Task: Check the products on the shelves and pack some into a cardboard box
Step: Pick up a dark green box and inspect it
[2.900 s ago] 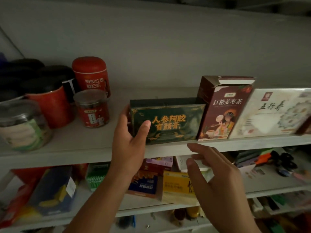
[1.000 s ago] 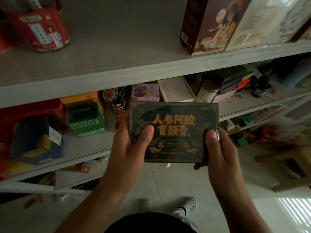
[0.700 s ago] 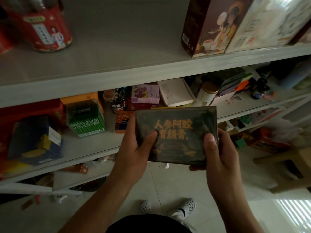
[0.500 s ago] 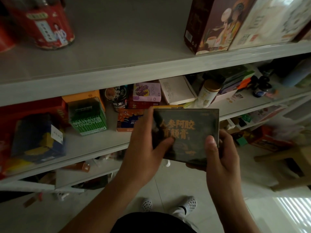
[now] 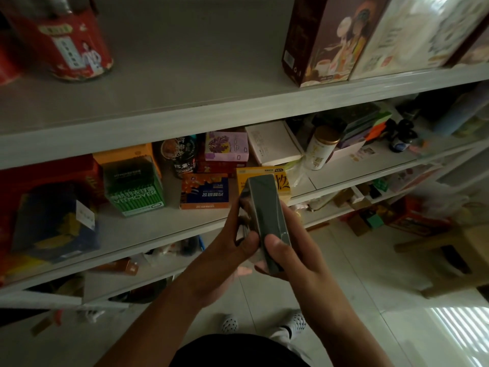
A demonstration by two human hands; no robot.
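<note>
Change: the green box point(image 5: 267, 215), held face-up with its gold lettering showing a moment ago, is now turned edge-on; only a plain narrow side faces the camera.
Meaning: this looks like the checking step, with the sides being inspected; packing is not yet begun, and no cardboard box is in view.
Left hand point(image 5: 227, 250): fingers wrapped round the box's left face, thumb at its lower edge.
Right hand point(image 5: 296, 250): thumb pressed on the narrow side, fingers curled beneath.
Box place: centre of frame, in front of the middle shelf point(image 5: 158, 234), touching neither shelf.
Upper shelf point(image 5: 185, 120): red tin point(image 5: 76, 46) upper left, brown carton point(image 5: 325, 41) upper right, bare gap between.
Middle shelf: green carton point(image 5: 135, 186), yellow carton point(image 5: 280, 178), white jar point(image 5: 320, 149), others.
</note>
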